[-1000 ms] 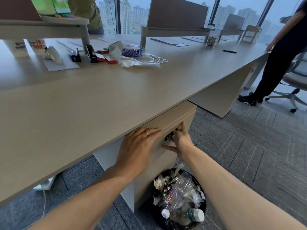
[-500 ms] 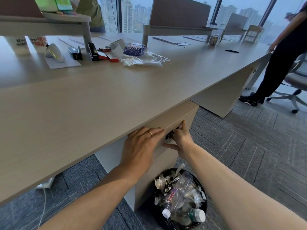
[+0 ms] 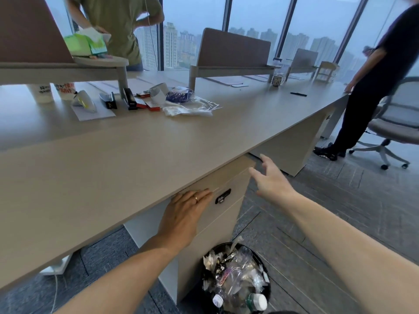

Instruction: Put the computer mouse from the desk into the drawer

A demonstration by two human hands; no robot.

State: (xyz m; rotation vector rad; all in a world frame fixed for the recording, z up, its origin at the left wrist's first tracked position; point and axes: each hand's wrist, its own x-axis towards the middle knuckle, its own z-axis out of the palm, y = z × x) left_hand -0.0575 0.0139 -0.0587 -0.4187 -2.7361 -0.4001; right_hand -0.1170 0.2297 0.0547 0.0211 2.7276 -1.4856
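Observation:
A white computer mouse [image 3: 83, 101] lies on a sheet of paper at the far left of the desk [image 3: 140, 155], well away from both hands. Under the desk's front edge sits the drawer unit; its top drawer [image 3: 229, 177] is closed, with a dark lock [image 3: 222, 196] on its front. My left hand [image 3: 184, 214] rests flat against the drawer front just left of the lock, fingers together, holding nothing. In the air beside the drawer unit's right corner, my right hand [image 3: 271, 180] is open with fingers spread and empty.
A black waste bin [image 3: 235, 279] full of plastic bottles stands on the floor before the drawer unit. Staplers, red boxes, tape and plastic bags [image 3: 188, 105] lie near the mouse. One person [image 3: 118, 26] stands behind the desk, another [image 3: 371, 87] at its right end beside an office chair [image 3: 394, 123].
My right hand has left the drawer lock and moved up and to the right, opening its fingers. The left hand stays flat on the drawer front. The view has tilted upward.

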